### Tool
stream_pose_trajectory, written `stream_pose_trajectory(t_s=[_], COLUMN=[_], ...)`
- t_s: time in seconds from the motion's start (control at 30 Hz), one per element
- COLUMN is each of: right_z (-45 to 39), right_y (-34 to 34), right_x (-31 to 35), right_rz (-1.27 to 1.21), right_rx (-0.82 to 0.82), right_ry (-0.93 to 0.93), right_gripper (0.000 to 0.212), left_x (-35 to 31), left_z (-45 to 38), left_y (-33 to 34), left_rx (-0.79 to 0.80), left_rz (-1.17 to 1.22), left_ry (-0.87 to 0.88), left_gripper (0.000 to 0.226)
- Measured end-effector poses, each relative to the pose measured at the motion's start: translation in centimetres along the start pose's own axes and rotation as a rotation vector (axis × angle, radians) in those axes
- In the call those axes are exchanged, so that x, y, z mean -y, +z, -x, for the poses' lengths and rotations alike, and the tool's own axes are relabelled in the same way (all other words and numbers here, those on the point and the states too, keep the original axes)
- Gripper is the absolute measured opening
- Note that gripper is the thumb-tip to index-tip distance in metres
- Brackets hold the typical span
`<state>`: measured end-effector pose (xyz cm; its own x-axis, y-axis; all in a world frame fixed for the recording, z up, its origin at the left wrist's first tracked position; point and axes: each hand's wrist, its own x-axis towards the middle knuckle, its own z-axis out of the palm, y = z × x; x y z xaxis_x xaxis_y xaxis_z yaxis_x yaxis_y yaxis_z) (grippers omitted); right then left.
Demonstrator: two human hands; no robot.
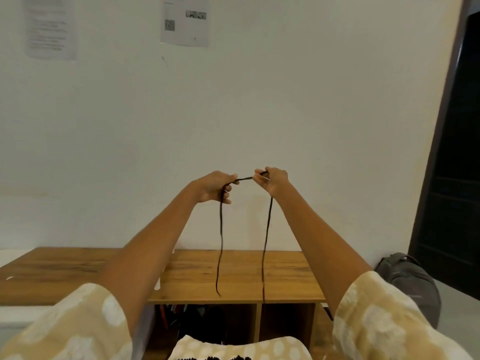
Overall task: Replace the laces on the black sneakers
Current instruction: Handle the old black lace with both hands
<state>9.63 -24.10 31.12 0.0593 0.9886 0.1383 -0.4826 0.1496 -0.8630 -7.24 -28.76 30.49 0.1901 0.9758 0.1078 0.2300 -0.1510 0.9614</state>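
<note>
Pinching black lace, left hand, right hand, wooden shelf top, white wall

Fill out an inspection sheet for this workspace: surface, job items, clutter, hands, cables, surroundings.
Surface: wooden shelf top, with open compartments below it.
Job's things: black lace held up in the air, a short span stretched between the hands, two ends hanging down in front of the shelf. Sneakers: nothing seen clearly; dark shapes in the left compartment, too dim to tell.
Clutter: grey bag on the floor at the right.
Hands: left hand and right hand both pinch the lace.
Cables: nothing seen.
Surroundings: white wall with two papers pinned up; dark doorway at right.
</note>
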Motion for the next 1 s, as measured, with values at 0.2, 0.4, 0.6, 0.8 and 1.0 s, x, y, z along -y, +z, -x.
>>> stream_pose_trajectory(t_s=[0.2, 0.4, 0.6, 0.8, 1.0], right_z=[1.0, 2.5, 1.9, -0.7, 1.7], right_y=[-0.9, 0.2, -0.3, -2.9, -2.7], right_x=[-3.2, -2.2, -0.9, -1.5, -3.3], right_rz=[1.141, 0.436, 0.453, 0.464, 0.869], right_rx=[0.135, 0.392, 0.339, -0.078, 0.289], right_ry=[0.049, 0.036, -0.015, -0.057, -0.087], right_gripper=[0.021, 0.044, 0.022, 0.012, 0.030], left_x=[-1.7, -1.7, -1.8, -1.3, -1.0], left_z=[-0.1, -0.8, -0.9, 0.1, -0.5], left_y=[-1.6, 0.5, 0.8, -2.3, -2.7], left_rx=[-0.200, -0.228, -0.252, -0.099, -0.112], left_rz=[-0.329, -0.409, -0.239, -0.412, -0.423], left_ry=[0.121, 0.192, 0.153, -0.105, -0.071], left_gripper=[0.011, 0.023, 0.021, 0.020, 0.027])
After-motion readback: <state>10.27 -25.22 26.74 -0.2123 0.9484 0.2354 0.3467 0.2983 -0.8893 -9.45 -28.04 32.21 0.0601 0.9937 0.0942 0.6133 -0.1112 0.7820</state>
